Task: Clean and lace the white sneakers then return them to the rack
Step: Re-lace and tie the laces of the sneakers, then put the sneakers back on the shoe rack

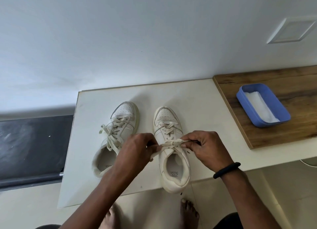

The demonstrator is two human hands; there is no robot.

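Observation:
Two white sneakers stand side by side on a cream table (202, 108), toes pointing away from me. The left sneaker (120, 125) is laced, its lace ends tied in a loose bow. The right sneaker (171, 160) has its heel hanging over the table's near edge. Over its tongue, my left hand (137, 146) pinches one side of the cream lace (171, 143), and my right hand (204, 146) pinches the other side. The lace is drawn into a knot between them.
A wooden board (283, 81) lies at the table's right, bearing a blue plastic tray (284, 115) with white cloth or tissue inside. A white wall runs behind the table. A dark panel (30, 149) sits lower left. My bare feet stand on pale tiles below.

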